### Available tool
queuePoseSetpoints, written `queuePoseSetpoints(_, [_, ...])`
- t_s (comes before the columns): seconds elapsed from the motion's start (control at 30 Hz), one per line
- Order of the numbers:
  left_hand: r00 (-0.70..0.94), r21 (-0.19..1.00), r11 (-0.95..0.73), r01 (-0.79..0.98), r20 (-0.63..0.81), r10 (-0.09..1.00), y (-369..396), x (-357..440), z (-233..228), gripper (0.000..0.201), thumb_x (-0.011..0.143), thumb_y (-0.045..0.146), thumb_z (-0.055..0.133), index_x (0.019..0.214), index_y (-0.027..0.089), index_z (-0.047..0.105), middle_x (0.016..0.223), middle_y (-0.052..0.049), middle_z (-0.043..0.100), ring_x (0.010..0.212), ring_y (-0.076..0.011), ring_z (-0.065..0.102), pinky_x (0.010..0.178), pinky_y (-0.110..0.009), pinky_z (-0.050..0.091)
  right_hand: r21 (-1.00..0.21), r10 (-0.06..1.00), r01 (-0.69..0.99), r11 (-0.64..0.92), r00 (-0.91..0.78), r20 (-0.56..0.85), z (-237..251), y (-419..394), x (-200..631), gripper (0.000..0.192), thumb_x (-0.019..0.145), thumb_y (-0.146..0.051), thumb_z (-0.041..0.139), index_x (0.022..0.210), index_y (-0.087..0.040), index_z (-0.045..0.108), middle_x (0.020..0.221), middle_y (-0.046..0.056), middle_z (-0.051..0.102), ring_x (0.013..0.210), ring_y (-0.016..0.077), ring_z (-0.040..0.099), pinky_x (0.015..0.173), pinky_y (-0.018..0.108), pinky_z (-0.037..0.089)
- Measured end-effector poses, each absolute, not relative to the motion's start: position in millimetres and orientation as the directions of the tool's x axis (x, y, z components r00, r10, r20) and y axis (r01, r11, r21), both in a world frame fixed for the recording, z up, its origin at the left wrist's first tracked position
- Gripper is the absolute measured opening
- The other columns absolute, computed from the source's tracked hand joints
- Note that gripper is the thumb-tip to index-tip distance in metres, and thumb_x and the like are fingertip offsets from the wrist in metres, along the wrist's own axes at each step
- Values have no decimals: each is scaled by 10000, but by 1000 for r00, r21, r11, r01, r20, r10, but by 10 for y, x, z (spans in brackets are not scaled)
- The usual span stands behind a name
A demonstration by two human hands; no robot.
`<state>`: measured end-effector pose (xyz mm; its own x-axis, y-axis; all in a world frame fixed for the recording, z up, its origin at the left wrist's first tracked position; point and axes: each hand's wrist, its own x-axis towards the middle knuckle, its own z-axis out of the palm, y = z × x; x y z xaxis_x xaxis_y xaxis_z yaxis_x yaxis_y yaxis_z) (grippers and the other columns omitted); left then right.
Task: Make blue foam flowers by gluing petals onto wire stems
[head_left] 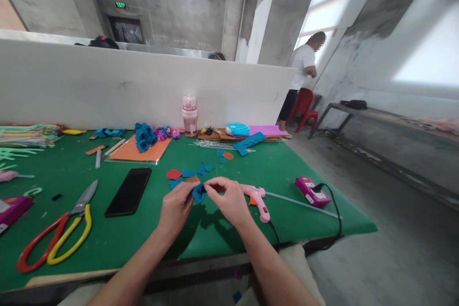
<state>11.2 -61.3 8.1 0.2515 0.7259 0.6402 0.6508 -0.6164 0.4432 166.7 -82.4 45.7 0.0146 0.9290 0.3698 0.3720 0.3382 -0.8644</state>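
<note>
You have your two hands close together over the green surface (pixel 118 241), the fingertips of your left hand (pixel 175 203) and right hand (pixel 229 196) pinched on a small blue flower (pixel 198 194) between them. The flower is held up off the surface, shadows falling below it, roughly midway between your phone (pixel 128 192) and the glue gun (pixel 258 192). Its visible bulk sits down and to the left of your right fingertips, with a dark patch at its upper right; it shows about as tall as it is wide, so you can't make out a clear long axis, nor which way it opens. It looks deep blue and matt, its edges curled and overlapping in folds; your fingers cover part of it. Loose blue petals (pixel 205 169) and a red piece (pixel 174 174) lie just beyond your hands. Farther off, a bunch of blue flowers (pixel 145 137) sits on an orange sheet (pixel 143 155). The glue gun lies just beside your right hand, its handle slanting toward you.
</note>
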Motion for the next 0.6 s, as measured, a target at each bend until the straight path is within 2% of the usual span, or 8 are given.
queuePoseSetpoints(0.1, [244, 454, -614, 646, 639, 729, -620, 114, 73, 223, 838, 200, 461, 965, 192, 645, 887, -50, 685, 822, -148, 621, 750, -223, 466, -890, 938, 333, 311, 44, 344, 442, -809, 1656, 154, 742, -254, 545, 695, -180, 672, 664, 16, 667, 612, 148, 592, 586, 242, 464])
queuePoseSetpoints(0.3, [224, 495, -612, 617, 634, 740, -634, 124, 110, 201, 838, 267, 483, 898, 206, 664, 829, -20, 696, 762, -138, 627, 703, -209, 473, -986, 986, 64, 152, 55, 156, 406, -773, 1608, 152, 717, -276, 558, 668, -156, 638, 549, -14, 592, 512, 111, 527, 506, 210, 422])
queuePoseSetpoints(0.37, [221, 494, -610, 620, 636, 740, -627, 121, 121, 207, 841, 280, 479, 894, 207, 666, 829, -18, 699, 763, -139, 630, 707, -212, 474, -983, 984, 74, 167, 45, 171, 401, -773, 1604, 141, 713, -268, 562, 669, -153, 630, 558, -15, 585, 514, 106, 518, 510, 206, 412])
queuePoseSetpoints(0.6, [222, 484, -601, 636, 631, 743, -617, 105, 122, 201, 842, 278, 486, 894, 199, 663, 846, -23, 698, 782, -138, 631, 712, -207, 462, -927, 961, 285, 242, 61, 270, 411, -812, 1615, 184, 742, -304, 533, 666, -168, 631, 576, -9, 597, 524, 121, 529, 508, 217, 399])
